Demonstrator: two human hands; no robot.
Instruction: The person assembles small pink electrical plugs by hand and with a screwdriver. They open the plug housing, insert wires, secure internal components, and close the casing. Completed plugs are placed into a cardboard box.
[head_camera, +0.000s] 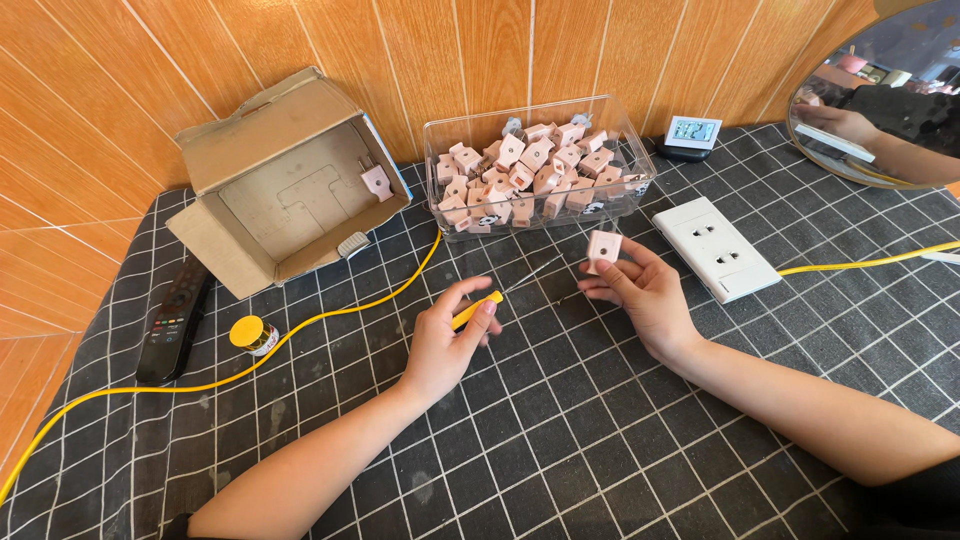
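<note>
1. A small pink plug adapter (603, 246) sits pinched in the fingertips of the right hand (640, 295), held just above the table and just right of centre.
2. The left hand (445, 345) is closed around the yellow handle of a screwdriver (476, 309); its thin shaft runs up and to the right, its tip near the adapter but apart from it.
3. The right hand is the nearer to the adapter; the tool's long axis points roughly toward it.
4. Behind the hands, a clear plastic bin (436, 160) holds a heap of matching pink adapters.
5. A white wall socket plate (715, 247) lies just right of the right hand, with a yellow cable (330, 312) trailing left.
6. An open cardboard box (285, 180), a black remote (172, 322) and a small yellow-lidded jar (252, 335) sit at left.
7. All rests on a black grid-patterned cloth (560, 440) before orange wood panelling (420, 50).
</note>
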